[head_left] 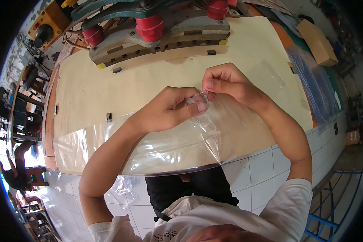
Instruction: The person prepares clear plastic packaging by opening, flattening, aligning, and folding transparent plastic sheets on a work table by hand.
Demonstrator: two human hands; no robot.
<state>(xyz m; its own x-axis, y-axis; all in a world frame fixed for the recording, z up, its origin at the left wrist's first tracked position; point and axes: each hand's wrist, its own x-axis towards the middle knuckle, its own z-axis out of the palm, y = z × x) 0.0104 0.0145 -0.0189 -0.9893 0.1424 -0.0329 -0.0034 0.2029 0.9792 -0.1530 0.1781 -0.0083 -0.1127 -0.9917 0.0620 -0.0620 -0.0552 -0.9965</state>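
Clear plastic sheet (161,147) lies along the near side of the cream-covered table (88,92), its near edge hanging at the table's front. My left hand (173,108) is closed on a gathered part of this film, thumb on top. Right beside it, my right hand (226,84) pinches the film's edge between thumb and forefinger. The fingertips of both hands nearly touch. From there the film spreads in creases toward my body. Small black blocks (117,70) sit on the cream surface.
A machine bar with red cylinders (149,28) spans the table's back. Bluish plastic sheets (314,84) lie at the right edge, near a cardboard box (318,43). A yellow control box (48,25) is at the upper left. Another person (18,165) is at the far left.
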